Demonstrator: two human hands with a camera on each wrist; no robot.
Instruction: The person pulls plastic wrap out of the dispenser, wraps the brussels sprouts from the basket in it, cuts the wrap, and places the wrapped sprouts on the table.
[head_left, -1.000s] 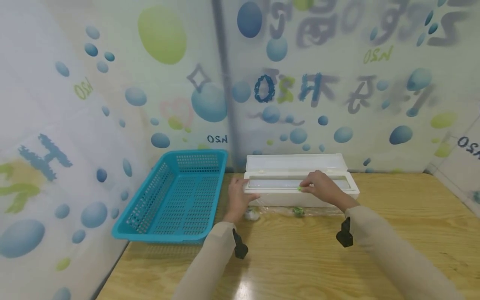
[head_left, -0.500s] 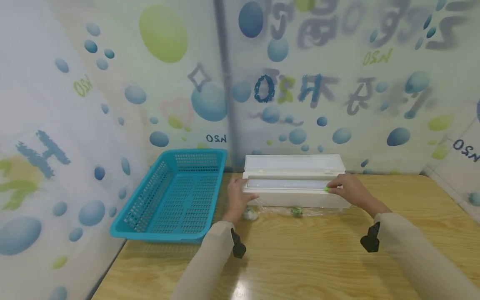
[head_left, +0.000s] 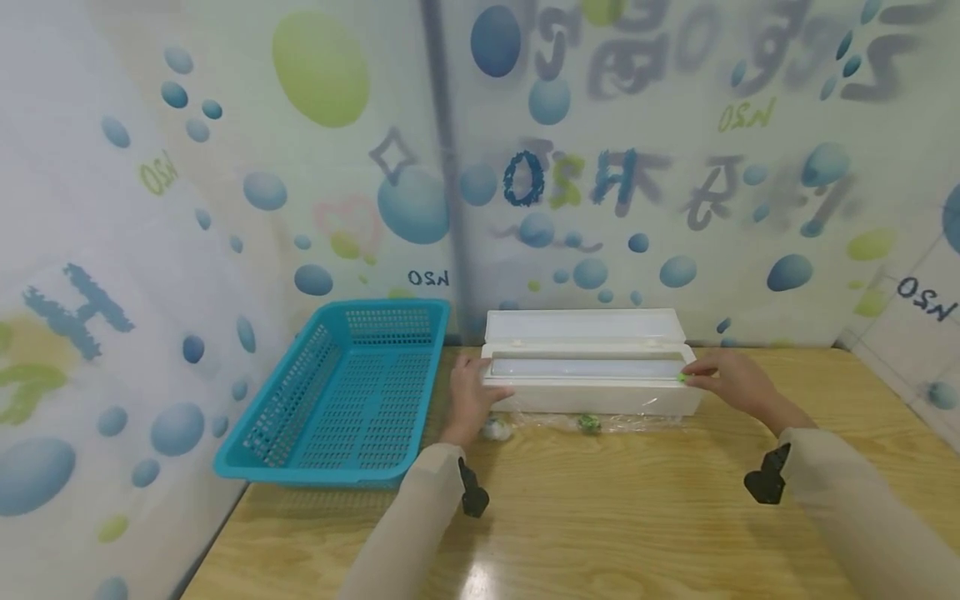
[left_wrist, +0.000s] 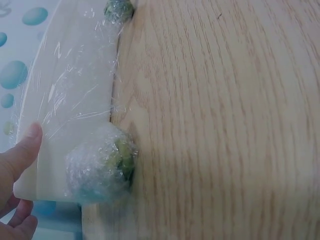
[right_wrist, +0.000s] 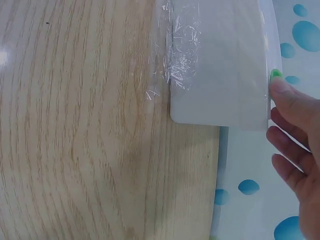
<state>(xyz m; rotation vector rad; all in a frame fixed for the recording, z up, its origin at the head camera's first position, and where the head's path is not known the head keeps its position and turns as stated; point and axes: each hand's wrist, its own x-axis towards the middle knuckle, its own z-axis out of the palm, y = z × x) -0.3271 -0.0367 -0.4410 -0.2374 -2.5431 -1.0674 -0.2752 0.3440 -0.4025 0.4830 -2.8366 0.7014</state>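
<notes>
A long white plastic-wrap dispenser lies on the table with its lid raised at the back. My left hand grips its left end, the thumb on the front face. At the right end, my right hand pinches a small green slide cutter on the dispenser's edge. Clear film hangs down the front onto the table. Along it sit a bundled green vegetable piece wrapped in crumpled film near my left hand, and a smaller green one near the middle.
To the left of the dispenser stands a blue perforated plastic basket, close to my left forearm. A wall sheet printed with bubbles rises behind the table. The wooden tabletop extends in front of the dispenser.
My right hand has slid the green cutter rightward along the dispenser, from about the middle to its right end. My left hand has kept its hold on the left end.
</notes>
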